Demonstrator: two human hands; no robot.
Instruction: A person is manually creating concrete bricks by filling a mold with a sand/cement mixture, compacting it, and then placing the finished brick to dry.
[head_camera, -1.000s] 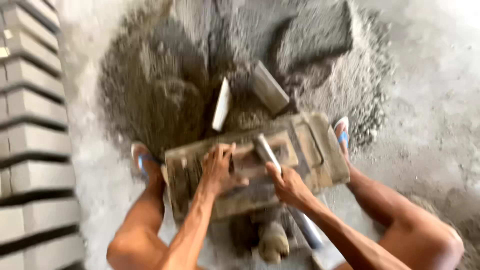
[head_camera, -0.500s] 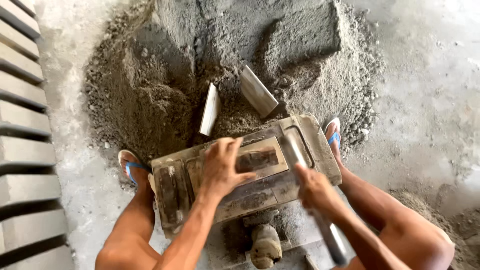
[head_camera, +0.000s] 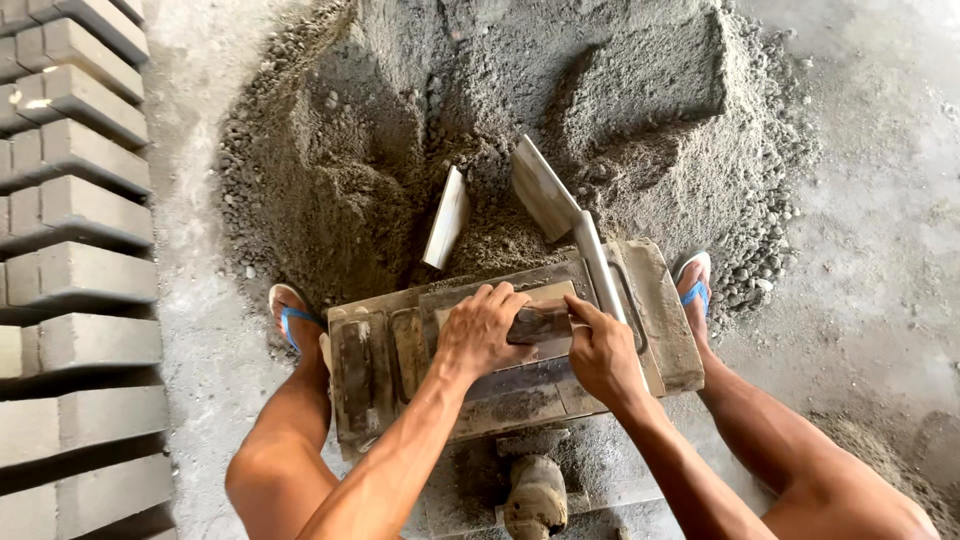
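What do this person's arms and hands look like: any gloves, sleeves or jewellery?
Both arms are bare to the frame edge, with no sleeves in view. The left hand and right hand wear no gloves, and no rings, watch or wristband show. Grey dust speckles the fingers.

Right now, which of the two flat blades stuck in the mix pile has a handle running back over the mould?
The right-hand blade: its long handle lies across the mould beside the right hand. The left blade stands alone, with no handle visible.

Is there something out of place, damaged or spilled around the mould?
Nothing stands out. Both hands, left hand and right hand, press on the mould; the flat board and scoop stick in the sand pile; the bricks lie in even rows.
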